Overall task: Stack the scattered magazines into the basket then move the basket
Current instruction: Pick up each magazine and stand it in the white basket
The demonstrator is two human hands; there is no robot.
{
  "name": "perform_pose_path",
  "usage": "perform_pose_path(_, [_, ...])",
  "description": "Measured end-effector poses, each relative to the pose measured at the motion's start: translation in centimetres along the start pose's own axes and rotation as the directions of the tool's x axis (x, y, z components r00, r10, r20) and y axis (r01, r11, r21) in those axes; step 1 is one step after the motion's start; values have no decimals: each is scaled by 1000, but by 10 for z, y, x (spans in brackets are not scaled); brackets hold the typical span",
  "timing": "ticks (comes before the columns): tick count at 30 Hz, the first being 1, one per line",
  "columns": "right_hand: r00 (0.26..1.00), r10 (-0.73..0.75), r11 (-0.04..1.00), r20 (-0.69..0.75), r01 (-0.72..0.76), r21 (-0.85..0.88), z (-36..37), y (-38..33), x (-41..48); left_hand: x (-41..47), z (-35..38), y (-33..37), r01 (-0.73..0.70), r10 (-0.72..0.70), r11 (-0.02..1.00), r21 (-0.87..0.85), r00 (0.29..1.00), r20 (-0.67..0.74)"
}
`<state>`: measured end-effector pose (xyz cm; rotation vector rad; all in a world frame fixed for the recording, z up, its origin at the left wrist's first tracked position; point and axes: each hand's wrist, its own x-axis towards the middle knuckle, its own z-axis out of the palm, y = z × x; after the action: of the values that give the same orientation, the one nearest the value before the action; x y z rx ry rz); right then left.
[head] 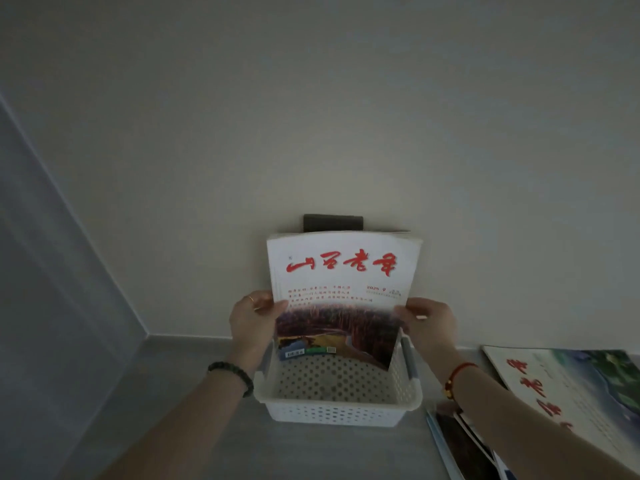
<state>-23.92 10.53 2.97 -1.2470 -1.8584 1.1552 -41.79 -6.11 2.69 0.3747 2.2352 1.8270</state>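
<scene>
Head view: a glossy magazine (341, 289) stands nearly upright, its cover facing the camera. The cover is white above with bold red brush-stroke characters and smaller red print. Below is a dark reddish photograph, with a small label strip at the lower left corner. The top edge bows slightly, and layered paper edges show along it and at its right corner.

The left hand (251, 318) pinches the magazine's left edge, thumb on the cover and fingers curled behind. The right hand (427, 322) grips the right edge the same way. A dark beaded bracelet (232, 375) circles the left wrist, and a red cord with a gold bead (457, 374) circles the right.

The magazine's lower edge dips inside the far end of the basket (332, 403). This is a white rectangular plastic tray with round perforations in its walls and floor, a rolled rim, and grey grips on both short sides. It sits on a smooth grey surface (207, 427) close to a plain matte wall (346, 116).

A dark flat block (332, 222) shows just above the magazine's top edge; I cannot tell what it is.

To the right, well apart from the basket, a second magazine (571, 386) lies flat, with red characters on a green-white cover. Nearer the camera, a fanned pile (460, 441) of thin glossy issues lies partly under the right forearm.
</scene>
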Motion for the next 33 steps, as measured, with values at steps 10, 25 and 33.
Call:
perform_pose_path(10, [991,-111,992,-74,115,60,22,-6,25,26,14,-10,-113,109,993,35,990,91])
perform_pose_path(25, [995,-97,995,17,97,3,-2,-9,25,23,19,2,-67,59,993,97,995,80])
perform_pose_path(33, [989,-75,997,129,74,13,-45,-5,16,-2,5,3,107,-108,994,28,994,34])
